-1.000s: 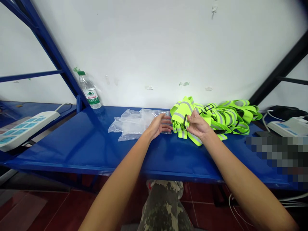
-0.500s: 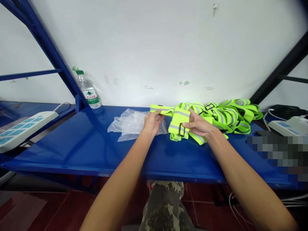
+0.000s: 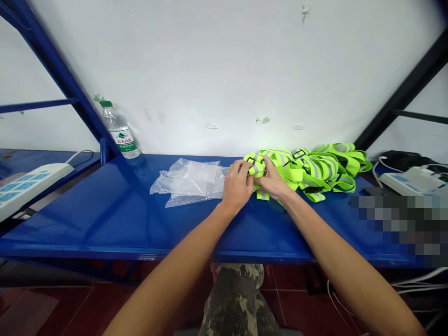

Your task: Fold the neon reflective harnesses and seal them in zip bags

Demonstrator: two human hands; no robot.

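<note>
On the blue shelf (image 3: 115,219), my left hand (image 3: 237,186) and my right hand (image 3: 272,182) meet over a folded neon-yellow reflective strap (image 3: 257,169) with grey bands and a black buckle. Both hands have their fingers closed on it, pressing the folds together. Behind and to the right lies a heap of the same reflective straps (image 3: 322,168). Just left of my left hand lies a small stack of clear plastic bags (image 3: 191,183).
A water bottle (image 3: 117,130) stands at the back left against the white wall, beside a blue upright. White power strips lie at the far left (image 3: 24,184) and far right (image 3: 406,182), with cables. My knee in camouflage trousers shows below the shelf edge.
My left hand had pulled one end of the strap out to the left; now both hands have come together and the strap is bunched into a compact fold. The view shifted slightly right.
</note>
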